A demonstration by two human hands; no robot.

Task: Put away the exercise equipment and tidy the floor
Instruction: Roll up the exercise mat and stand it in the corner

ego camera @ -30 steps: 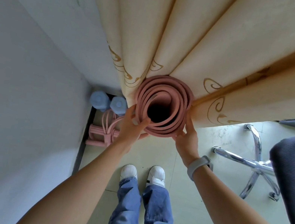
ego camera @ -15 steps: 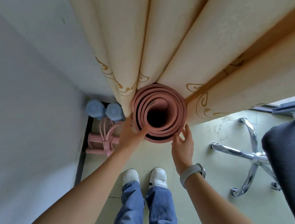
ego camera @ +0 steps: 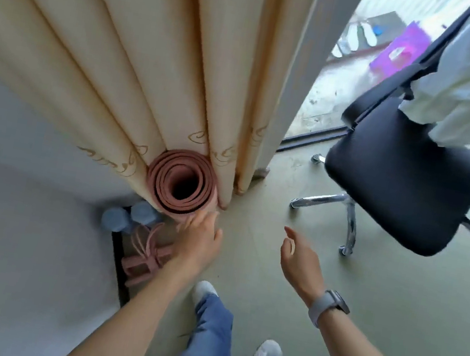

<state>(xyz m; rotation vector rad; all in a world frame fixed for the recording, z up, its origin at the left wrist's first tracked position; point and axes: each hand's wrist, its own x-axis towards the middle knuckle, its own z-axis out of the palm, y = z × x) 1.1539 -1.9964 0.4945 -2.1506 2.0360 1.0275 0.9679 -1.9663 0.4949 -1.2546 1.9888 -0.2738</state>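
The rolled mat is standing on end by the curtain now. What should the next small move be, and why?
Probably ease the left hand off the rolled mat. The mat stands upright, tucked against the curtain, the right hand is already clear and open, and only the left fingertips touch its rim. Withdrawing slowly would show whether it stays standing.

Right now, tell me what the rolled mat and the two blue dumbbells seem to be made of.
Rolled mat: seemingly soft foam or rubber, matte pink; thick springy layers show at its end. Blue dumbbells: possibly vinyl or neoprene coated, dull, no metallic shine; too small to be sure.
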